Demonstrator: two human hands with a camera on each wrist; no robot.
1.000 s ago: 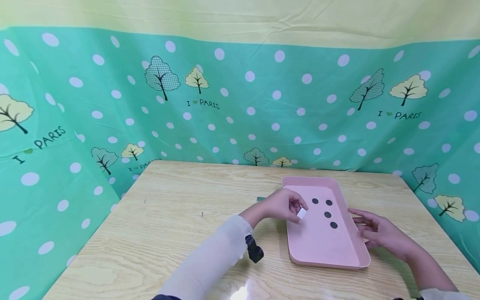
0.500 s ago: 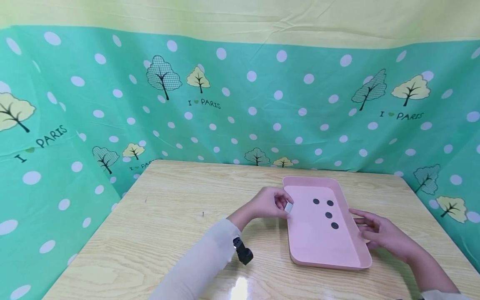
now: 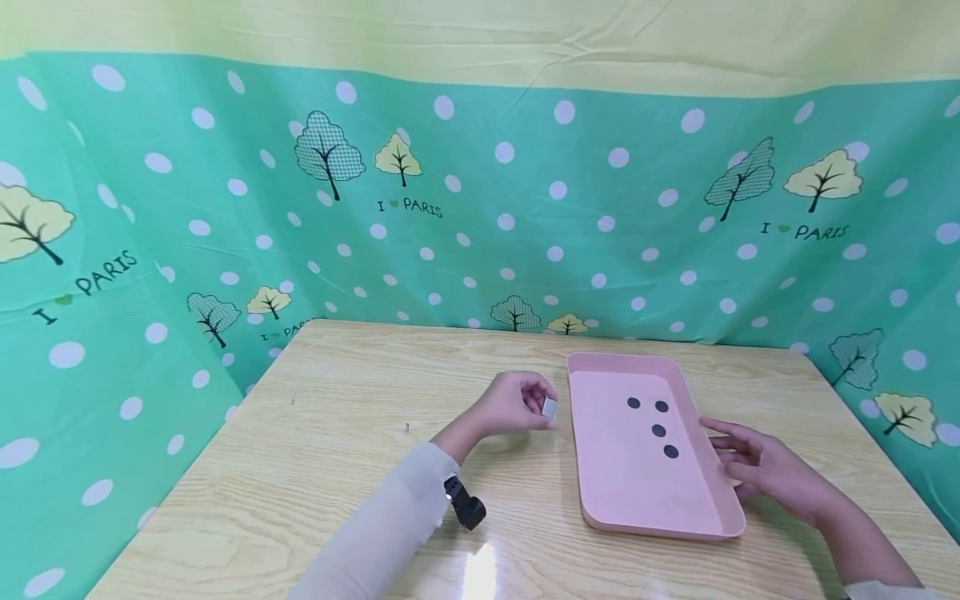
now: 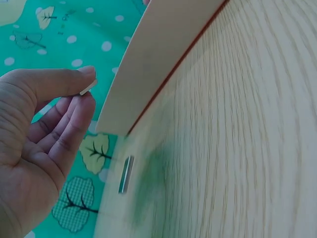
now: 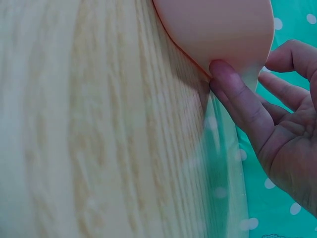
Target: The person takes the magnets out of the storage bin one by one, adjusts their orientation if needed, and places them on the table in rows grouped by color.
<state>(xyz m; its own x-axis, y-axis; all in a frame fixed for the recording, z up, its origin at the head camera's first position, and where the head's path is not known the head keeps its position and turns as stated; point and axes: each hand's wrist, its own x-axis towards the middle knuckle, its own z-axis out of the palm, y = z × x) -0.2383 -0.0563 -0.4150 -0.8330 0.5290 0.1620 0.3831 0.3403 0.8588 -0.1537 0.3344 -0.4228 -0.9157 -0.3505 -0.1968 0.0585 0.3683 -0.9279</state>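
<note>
My left hand [image 3: 517, 404] pinches a small flat whitish piece [image 3: 549, 407] between thumb and fingers, just left of the pink tray [image 3: 637, 508]. In the left wrist view the piece shows as a thin pale edge at the fingertips. Several dark round discs [image 3: 659, 431] lie apart from one another on the tray's floor. On the other side, my right hand [image 3: 772, 467] touches the outside of the tray's right wall. The right wrist view shows its thumb [image 5: 225, 74] against that wall low down, with the other fingers loosely bent near the rim.
A small flat greenish piece with a shiny edge [image 4: 126, 174] lies on the wooden table [image 4: 237, 163]; my left hand hides it in the head view. A tiny dark mark or object [image 3: 407, 427] is farther left. A green patterned curtain [image 3: 450, 208] stands behind the table.
My left hand has moved left, from over the tray to beside it, still holding the whitish piece. My right hand, the tray and the discs have stayed in place.
</note>
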